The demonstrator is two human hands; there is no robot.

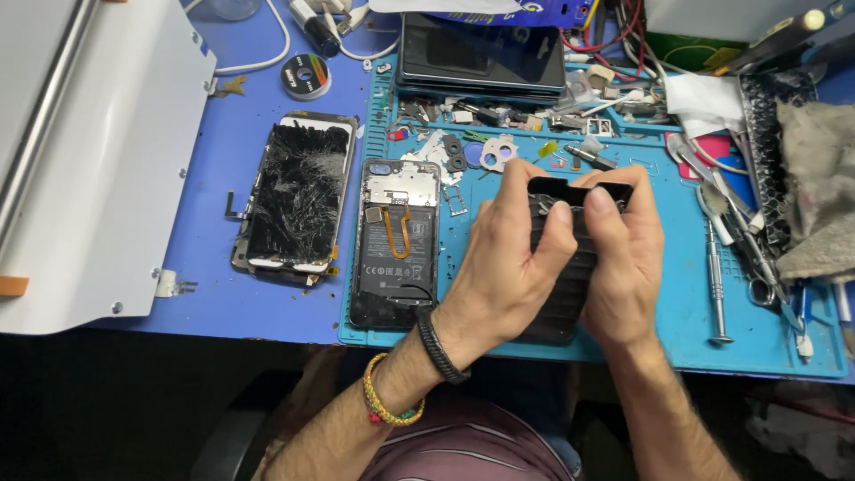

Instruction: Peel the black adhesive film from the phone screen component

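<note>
While both hands are gripping a black phone panel (570, 267) above the blue mat (677, 294), the left hand (503, 267) and right hand (623, 267) are closing their fingers (559, 233) around its top edge. An opened phone (396, 242) is lying just beside them, a shattered screen (296, 203) farther left, and screwdrivers (717, 285) and tweezers (757, 258) are crowding the counter (232, 294) to the right.
</note>
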